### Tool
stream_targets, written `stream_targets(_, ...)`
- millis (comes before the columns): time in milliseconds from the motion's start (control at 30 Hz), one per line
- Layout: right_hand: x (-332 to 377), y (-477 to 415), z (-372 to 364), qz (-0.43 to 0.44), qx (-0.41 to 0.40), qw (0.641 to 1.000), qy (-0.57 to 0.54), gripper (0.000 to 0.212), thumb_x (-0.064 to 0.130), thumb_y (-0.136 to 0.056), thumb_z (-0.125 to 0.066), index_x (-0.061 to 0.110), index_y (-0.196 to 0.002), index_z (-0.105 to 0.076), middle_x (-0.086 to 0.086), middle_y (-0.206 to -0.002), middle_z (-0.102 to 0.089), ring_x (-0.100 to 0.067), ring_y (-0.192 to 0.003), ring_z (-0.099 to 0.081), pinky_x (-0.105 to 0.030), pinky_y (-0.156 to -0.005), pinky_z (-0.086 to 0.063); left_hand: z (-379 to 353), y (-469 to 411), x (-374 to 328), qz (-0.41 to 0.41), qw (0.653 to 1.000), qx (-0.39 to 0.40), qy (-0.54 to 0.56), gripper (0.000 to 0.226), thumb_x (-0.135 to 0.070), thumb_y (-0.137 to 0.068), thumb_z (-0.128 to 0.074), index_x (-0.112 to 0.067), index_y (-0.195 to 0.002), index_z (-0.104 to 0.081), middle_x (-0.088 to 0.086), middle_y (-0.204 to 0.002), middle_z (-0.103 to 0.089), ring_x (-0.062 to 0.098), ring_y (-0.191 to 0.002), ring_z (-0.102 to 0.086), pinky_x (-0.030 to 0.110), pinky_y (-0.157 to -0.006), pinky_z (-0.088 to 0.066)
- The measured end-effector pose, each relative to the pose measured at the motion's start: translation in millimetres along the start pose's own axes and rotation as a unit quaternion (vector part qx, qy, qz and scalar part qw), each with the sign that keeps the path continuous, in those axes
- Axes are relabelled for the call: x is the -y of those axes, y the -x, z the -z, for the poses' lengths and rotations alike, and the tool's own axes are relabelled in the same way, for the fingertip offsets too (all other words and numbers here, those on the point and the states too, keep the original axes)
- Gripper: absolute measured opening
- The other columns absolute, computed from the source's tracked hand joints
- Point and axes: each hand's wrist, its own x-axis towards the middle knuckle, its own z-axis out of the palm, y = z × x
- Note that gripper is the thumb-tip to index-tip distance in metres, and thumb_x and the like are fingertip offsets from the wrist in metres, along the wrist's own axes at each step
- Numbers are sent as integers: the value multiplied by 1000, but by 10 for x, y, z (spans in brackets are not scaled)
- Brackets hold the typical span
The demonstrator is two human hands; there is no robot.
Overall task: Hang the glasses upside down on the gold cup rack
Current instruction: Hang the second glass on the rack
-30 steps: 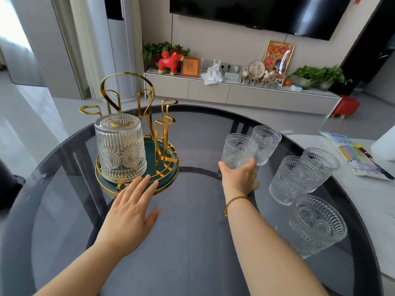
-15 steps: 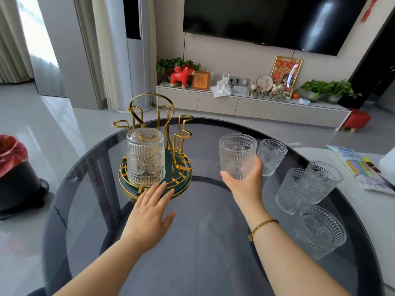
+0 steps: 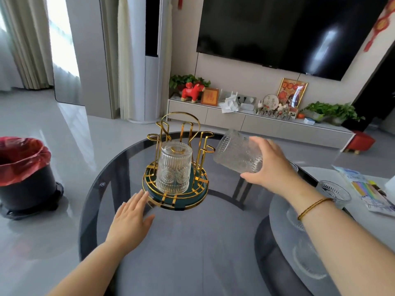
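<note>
While right hand (image 3: 270,165) grips tilted glass (image 3: 237,153), forearm hides table glasses (image 3: 303,259); left hand (image 3: 130,218) flat.

On the gold rack (image 3: 179,159), one inverted glass (image 3: 173,167) blocks the near front pegs; the right-hand pegs (image 3: 206,146) stand bare, open from the right. Upright glasses (image 3: 334,192) crowd the surface's (image 3: 192,242) right edge; its near middle lies open.

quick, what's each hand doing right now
Left hand: open, flat on the table by the rack.
Right hand: closed on a tilted glass.
</note>
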Motion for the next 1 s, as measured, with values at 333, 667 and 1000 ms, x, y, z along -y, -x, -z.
stream_targets(333, 421, -444, 466, 52, 144, 964, 216, 84, 20, -66, -74, 20, -133, -23, -9, -138, -33, -25, -127, -25, -34, -102, -29, -17, -102, 96, -29, 997, 47, -57, 54, -44, -94, -22, -27, -143, -4, -4, -156, -5, 14, -144, -2, 37, -118, 0)
stream_targets(667, 751, -802, 180, 106, 214, 904, 354, 73, 28, -64, -73, 21, -124, -33, -9, -125, -45, -26, -113, -38, -36, -94, -30, -60, -126, 119, -27, 998, 35, -53, 58, -49, -93, -24, -28, -143, -4, -4, -156, -4, 15, -144, -3, 37, -118, 0)
stream_targets(1000, 824, -1053, -76, 11, 299, 930, 216, 73, 28, -66, -74, 16, -122, -28, 6, -75, -38, -16, -74, -44, -29, -59, -38, -74, -141, 114, -23, 998, 30, -51, 60, -51, -91, -24, -29, -142, -1, -6, -156, -2, 13, -144, -2, 36, -118, 1)
